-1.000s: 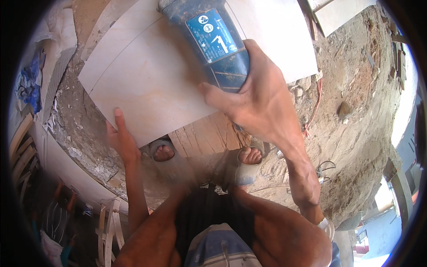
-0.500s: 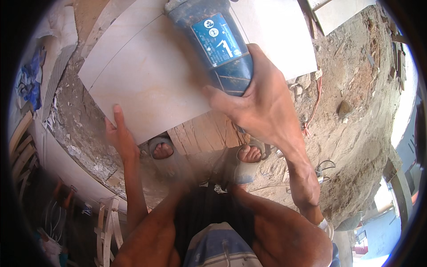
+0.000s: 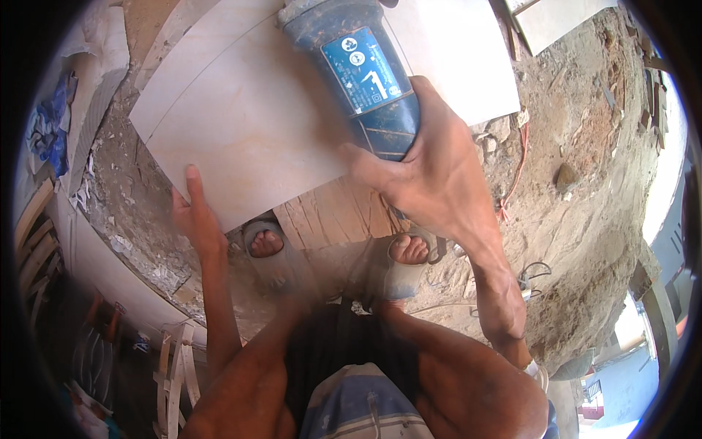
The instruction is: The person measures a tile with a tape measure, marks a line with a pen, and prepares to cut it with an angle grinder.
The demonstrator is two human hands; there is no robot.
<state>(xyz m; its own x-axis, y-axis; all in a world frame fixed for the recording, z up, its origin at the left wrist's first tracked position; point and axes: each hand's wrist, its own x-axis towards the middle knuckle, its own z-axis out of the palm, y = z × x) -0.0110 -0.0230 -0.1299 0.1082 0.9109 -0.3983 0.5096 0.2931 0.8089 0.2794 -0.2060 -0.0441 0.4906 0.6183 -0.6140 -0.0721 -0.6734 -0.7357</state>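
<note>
My right hand [image 3: 446, 172] is wrapped round the rear of a blue, dusty angle grinder [image 3: 387, 121], with a label on its body. The tool's front end runs out at the top edge, so its disc is hidden. Beneath it lies a large pale tile [image 3: 241, 146] with a thin dark line drawn across its left part. At the tile's near left edge, my left hand [image 3: 199, 223] grips the tile, thumb on top and fingers at the rim and under it.
A wooden board [image 3: 333, 216] lies under the tile's near edge, between my sandalled feet [image 3: 409, 252]. Rubble and dirt [image 3: 570, 219] cover the ground to the right, with a thin red cord [image 3: 521, 164]. Wooden slats [image 3: 175, 380] stand at lower left; another tile [image 3: 559, 25] is at far right.
The grinder has shifted slightly down and to the right in my right hand. My left hand has stayed on the tile edge, its thumb a little higher.
</note>
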